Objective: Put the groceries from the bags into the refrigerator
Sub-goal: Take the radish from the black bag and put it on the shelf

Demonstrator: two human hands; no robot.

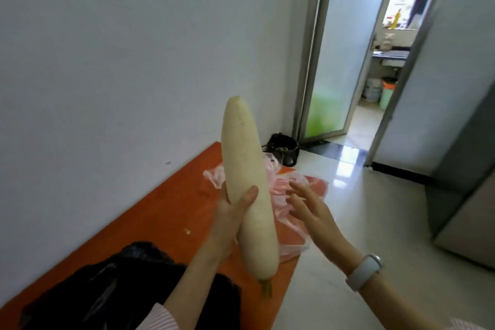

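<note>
Black bag on near tabletop; contents not discernible. Left hand grip wrapped round white radish, lifted clear above tabletop; right hand spread, holding nothing, just beside radish. Beyond, pink bag slack; refrigerator at right, radish not yet stored.

no legible text, labels or numbers anywhere; signage through the far doorway too blurred to read

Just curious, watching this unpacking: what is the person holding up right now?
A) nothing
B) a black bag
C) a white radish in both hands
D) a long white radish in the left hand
D: the left hand grips the white radish, while the right hand is open beside it.
</note>
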